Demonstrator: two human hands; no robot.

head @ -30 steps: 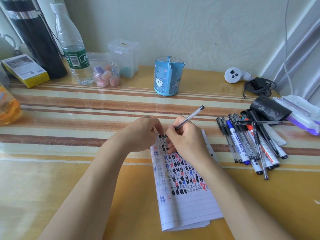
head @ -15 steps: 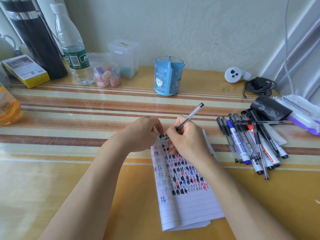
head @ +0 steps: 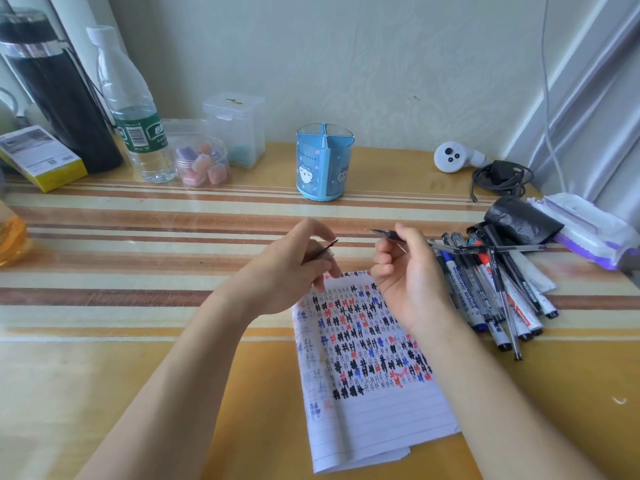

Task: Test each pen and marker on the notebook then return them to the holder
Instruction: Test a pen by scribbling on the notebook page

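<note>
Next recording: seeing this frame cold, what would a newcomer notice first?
The notebook at the centre stands out first, its page crowded with black, red and blue hash marks. Just above it, the right hand grips a pen, tip pointing left toward what looks like a small dark cap pinched in the left hand. A loose pile of pens and markers lies to the right, and no pens stick out of the blue holder behind.
</note>
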